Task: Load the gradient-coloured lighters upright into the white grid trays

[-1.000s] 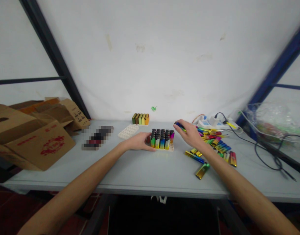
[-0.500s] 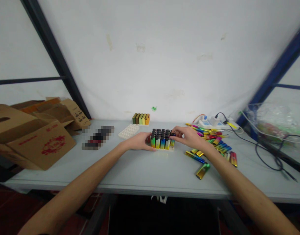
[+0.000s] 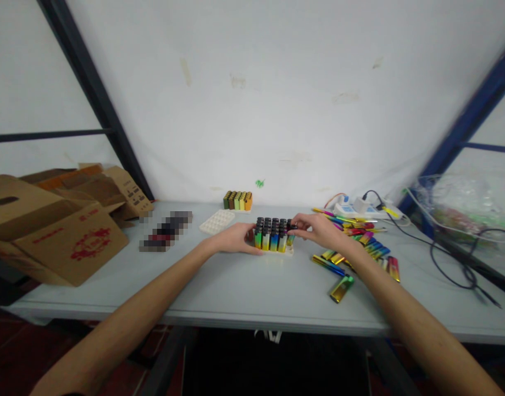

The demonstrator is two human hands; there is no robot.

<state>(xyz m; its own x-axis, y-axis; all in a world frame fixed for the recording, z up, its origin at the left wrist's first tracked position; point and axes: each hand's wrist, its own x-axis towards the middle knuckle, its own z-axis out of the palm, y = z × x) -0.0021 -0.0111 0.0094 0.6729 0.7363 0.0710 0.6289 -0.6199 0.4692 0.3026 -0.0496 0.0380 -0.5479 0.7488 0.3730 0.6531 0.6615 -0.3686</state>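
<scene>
Rows of upright lighters [image 3: 274,242] with black tops and shiny multicoloured bodies stand in a white tray [image 3: 289,251] at the middle of the table. My left hand [image 3: 238,238] is wrapped round the left side of this block, thumb along its front. At the right end, my right hand [image 3: 310,227] pinches the black top of a lighter [image 3: 291,236]; its body is partly hidden by the fingers. To the right, more shiny lighters [image 3: 376,248] lie in a loose pile, with a green-gold one [image 3: 342,289] near the front.
Behind the hands are an unfilled white tray [image 3: 217,221] and a second lighter block [image 3: 237,201]. Cardboard boxes [image 3: 71,236] lie left, beside a pixelated dark item [image 3: 165,232]. A power strip [image 3: 351,209], cables and a clear plastic bag [image 3: 466,203] are at the right.
My right hand has shifted very slightly at the right end of the block, still pinching the lighter. My left hand stays round the left side.
</scene>
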